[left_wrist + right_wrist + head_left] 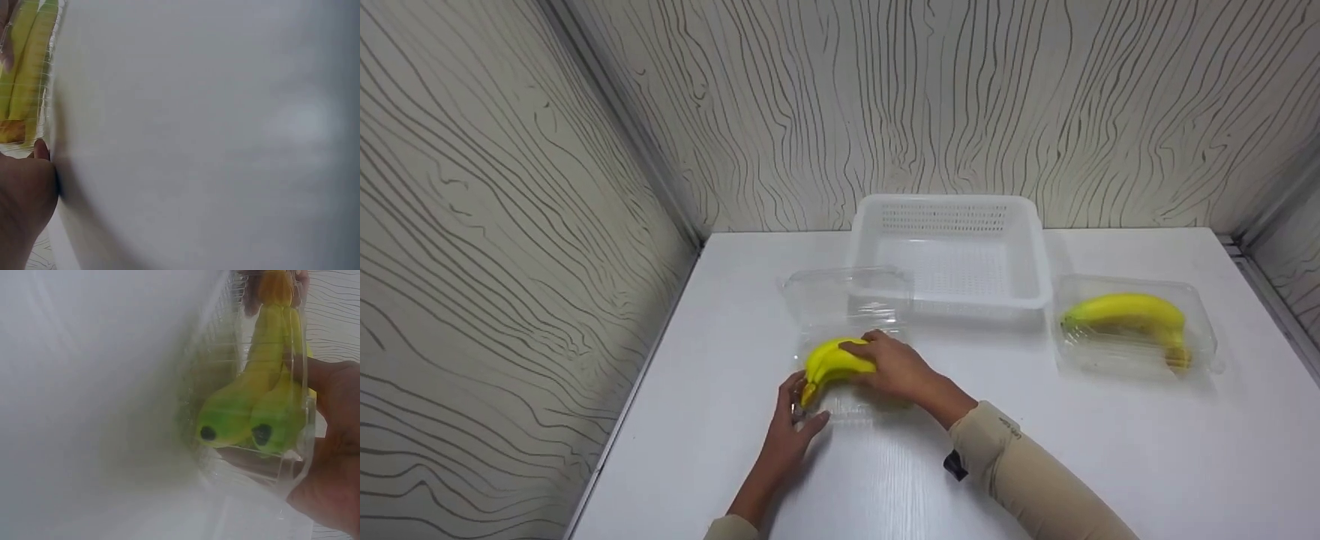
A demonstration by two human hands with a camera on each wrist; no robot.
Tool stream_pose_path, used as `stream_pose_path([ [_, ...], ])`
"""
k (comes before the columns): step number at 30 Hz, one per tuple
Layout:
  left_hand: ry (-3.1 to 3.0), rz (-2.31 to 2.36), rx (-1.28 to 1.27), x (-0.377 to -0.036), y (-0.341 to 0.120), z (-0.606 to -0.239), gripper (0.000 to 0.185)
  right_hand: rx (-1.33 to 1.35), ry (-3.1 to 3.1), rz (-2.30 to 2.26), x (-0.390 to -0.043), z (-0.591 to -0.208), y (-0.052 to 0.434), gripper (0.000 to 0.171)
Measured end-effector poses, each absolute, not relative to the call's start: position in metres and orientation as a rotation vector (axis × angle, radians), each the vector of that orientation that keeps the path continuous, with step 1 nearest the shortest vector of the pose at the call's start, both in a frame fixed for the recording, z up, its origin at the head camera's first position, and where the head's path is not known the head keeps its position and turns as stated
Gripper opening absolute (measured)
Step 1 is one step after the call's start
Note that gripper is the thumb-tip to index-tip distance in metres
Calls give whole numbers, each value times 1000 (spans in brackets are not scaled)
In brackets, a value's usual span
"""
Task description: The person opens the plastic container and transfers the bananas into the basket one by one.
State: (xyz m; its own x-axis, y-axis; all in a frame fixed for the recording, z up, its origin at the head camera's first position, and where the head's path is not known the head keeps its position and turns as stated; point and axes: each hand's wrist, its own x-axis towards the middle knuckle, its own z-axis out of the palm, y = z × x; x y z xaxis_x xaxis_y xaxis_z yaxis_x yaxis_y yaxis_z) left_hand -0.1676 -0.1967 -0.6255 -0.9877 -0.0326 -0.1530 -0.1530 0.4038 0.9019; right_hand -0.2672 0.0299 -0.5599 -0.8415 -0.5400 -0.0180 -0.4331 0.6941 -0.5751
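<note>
A small bunch of yellow bananas [829, 361] lies in the base of a clear plastic clamshell box [851, 411], whose lid [829, 294] stands raised at the back. My right hand [896, 369] grips the bunch from above at its right part. Around the box's left end my left hand [791, 427] curls, thumb in front, close to the brown stem end. Two green tips with dark ends show through the clear wall in the right wrist view, on the bananas [267, 396]. Only part of my left hand [25, 185] shows in the left wrist view.
Behind the box stands a white perforated basket [1044, 277], partly seen through the raised lid. At the right, a closed clear box [1200, 330] holds more banana [1132, 306]. Patterned walls [810, 112] border the white table [960, 480] at the back and sides.
</note>
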Motion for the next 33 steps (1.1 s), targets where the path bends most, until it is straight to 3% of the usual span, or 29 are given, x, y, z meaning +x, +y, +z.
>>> stream_pose_path([
  [33, 2541, 1645, -150, -168, -198, -626, 79, -777, 2714, -900, -268, -564, 30, 57],
])
